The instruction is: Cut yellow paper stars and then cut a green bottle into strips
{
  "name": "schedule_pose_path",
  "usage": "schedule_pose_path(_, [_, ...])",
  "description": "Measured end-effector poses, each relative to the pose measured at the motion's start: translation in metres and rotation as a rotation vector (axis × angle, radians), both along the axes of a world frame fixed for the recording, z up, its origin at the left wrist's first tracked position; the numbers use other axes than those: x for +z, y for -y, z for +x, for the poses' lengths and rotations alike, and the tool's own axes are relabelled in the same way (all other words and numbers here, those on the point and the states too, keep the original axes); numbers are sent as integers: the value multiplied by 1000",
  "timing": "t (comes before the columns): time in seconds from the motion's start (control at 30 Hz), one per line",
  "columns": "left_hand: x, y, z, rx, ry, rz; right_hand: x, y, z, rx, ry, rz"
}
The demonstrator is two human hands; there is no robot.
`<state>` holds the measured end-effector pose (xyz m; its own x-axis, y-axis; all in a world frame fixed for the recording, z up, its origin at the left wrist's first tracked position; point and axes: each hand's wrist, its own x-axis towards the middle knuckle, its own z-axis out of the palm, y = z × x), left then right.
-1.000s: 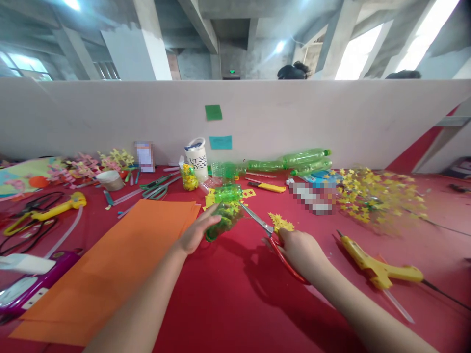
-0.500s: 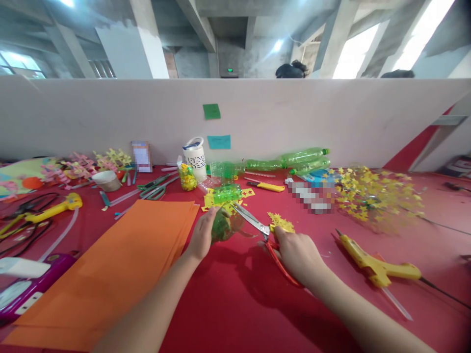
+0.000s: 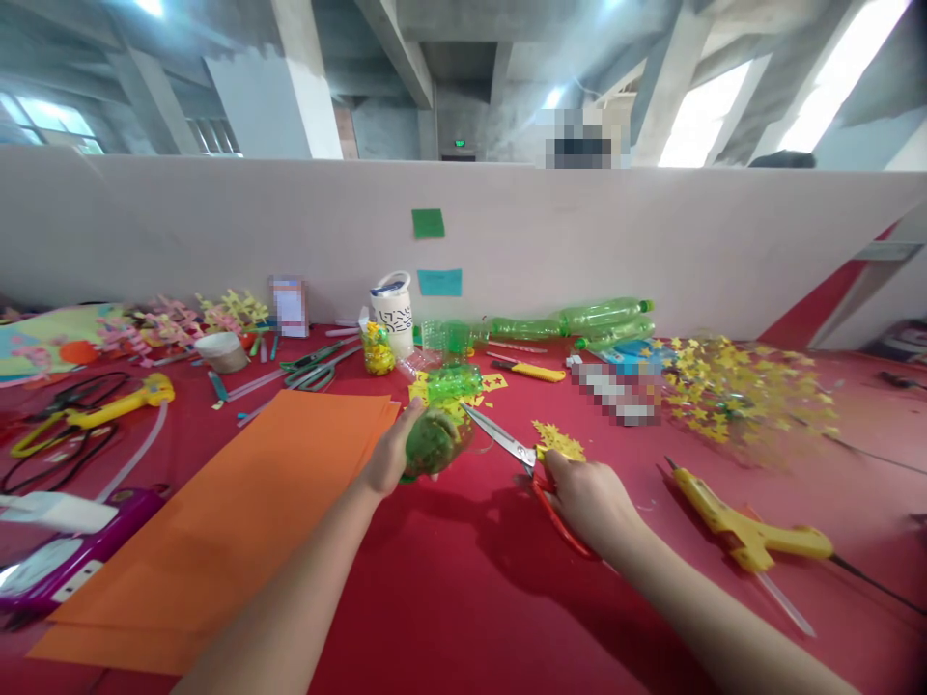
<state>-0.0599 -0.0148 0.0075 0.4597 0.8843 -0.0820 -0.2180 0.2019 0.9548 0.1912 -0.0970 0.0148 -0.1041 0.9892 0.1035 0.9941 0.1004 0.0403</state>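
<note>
My left hand (image 3: 391,452) is closed round a cut piece of green plastic bottle (image 3: 432,444), its rounded end turned toward me. In my right hand (image 3: 590,497) is a pair of scissors (image 3: 507,442) with red and yellow handles. The blades look nearly closed and point at the bottle piece's right edge; whether they touch it I cannot tell. Behind it lie a clear green bottle section (image 3: 455,380) and yellow paper with star cut-outs (image 3: 493,383). A heap of yellow paper stars (image 3: 557,440) is just beyond my right hand.
Orange sheets (image 3: 238,521) cover the left side, near a purple power strip (image 3: 108,555). A yellow glue gun (image 3: 745,521) lies right, below a yellow star bouquet (image 3: 731,391). Green bottles (image 3: 601,317), a white cup (image 3: 392,319) and a yellow cutter (image 3: 534,371) stand or lie toward the partition (image 3: 290,222).
The green bottle piece has turned in my left hand, showing more of its rounded end. The scissor blades have come closer together. The whole view has shifted slightly.
</note>
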Motion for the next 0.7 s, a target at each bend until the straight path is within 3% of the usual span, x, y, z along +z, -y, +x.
schedule_pose_path(0.23, [4,8,6,-195,-113,-48,5,4,0,71,-34,52])
schedule_pose_path(0.7, [10,8,-1,-311,-91,-35,2,3,2,89,2,9])
